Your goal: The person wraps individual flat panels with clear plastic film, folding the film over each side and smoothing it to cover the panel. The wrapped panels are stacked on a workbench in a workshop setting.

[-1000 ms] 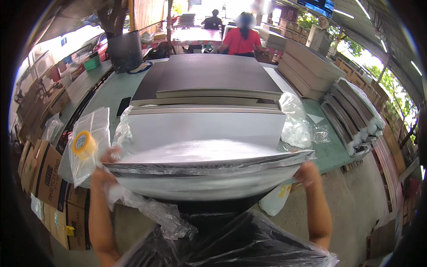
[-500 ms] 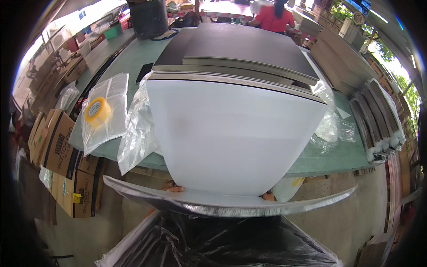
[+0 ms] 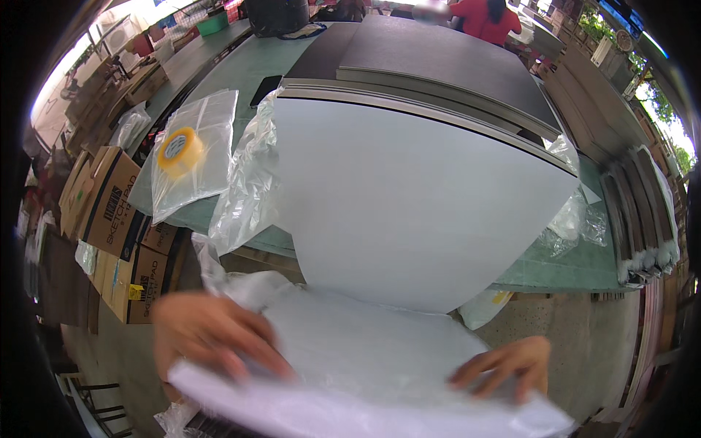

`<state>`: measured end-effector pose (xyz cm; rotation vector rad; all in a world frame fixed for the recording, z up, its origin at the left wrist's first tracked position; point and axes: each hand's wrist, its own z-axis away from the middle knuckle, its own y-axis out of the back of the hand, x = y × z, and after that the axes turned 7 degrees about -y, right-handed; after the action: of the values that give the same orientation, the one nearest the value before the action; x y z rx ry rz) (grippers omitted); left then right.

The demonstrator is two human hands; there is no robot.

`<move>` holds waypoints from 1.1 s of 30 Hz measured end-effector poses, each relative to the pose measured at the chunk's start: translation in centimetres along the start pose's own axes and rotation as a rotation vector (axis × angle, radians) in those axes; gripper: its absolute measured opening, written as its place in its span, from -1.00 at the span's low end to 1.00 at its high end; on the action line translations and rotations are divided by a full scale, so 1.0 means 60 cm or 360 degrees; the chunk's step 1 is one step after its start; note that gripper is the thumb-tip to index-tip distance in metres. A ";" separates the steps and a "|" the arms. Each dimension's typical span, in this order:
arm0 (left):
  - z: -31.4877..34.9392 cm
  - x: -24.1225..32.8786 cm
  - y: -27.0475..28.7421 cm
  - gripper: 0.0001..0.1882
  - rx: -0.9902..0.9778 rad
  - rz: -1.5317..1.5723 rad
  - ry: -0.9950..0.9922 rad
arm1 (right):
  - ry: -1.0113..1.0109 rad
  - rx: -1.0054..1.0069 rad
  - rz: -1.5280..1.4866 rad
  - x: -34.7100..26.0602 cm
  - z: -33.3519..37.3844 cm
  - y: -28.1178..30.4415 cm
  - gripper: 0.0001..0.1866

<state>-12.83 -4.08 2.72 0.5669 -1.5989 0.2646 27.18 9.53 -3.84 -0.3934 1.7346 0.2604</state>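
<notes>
A large white sheet (image 3: 416,197) leans from the table's near edge down toward me, its top against a stack of dark boards (image 3: 445,66). Clear plastic film (image 3: 365,339) covers its lower part and bunches up at the left. Across the bottom runs a blurred whitish flap (image 3: 350,412). My left hand (image 3: 215,336) is over the left part of this flap, fingers stretched out and smeared by motion. On the right, my right hand (image 3: 507,369) rests with spread fingers at the flap's edge. Both thumbs are hard to make out.
On the green table (image 3: 569,263) lie clear plastic bags (image 3: 193,193) with a yellow tape roll (image 3: 179,152) on top. Cardboard boxes (image 3: 113,201) stand at left. Wrapped boards (image 3: 639,212) line the right. A person in red (image 3: 485,18) is at the far side.
Both my hands have come up into view over the flap. The silvery-edged board across the bottom is out of sight, and crumpled film now shows there. My view has tilted down.
</notes>
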 end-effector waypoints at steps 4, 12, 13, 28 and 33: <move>-0.073 -0.198 -0.088 -0.51 -0.0195 -0.0432 0.0828 | -0.1315 0.0273 0.0338 0.167 -0.014 -0.029 -0.37; -0.062 -0.425 -0.028 -0.70 -0.0078 -0.1257 0.1214 | -0.2118 0.0235 0.0599 0.308 0.055 0.066 -0.33; -0.110 -0.381 -0.016 -0.72 -0.0005 -0.1078 0.1142 | -0.2227 -0.0060 0.0704 0.264 0.005 0.084 -0.34; -0.156 -0.194 0.025 -0.83 0.0888 -0.0503 0.0607 | -0.0727 0.1237 -0.0152 0.119 -0.120 0.087 -0.75; -0.146 -0.167 0.051 -0.80 0.1617 -0.0396 0.0575 | -0.1305 0.1842 0.0842 0.087 -0.072 0.084 -0.72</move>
<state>-6.60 4.83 -5.57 1.3875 -0.9430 0.9507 20.41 11.86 -8.28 0.9145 0.8977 -0.2170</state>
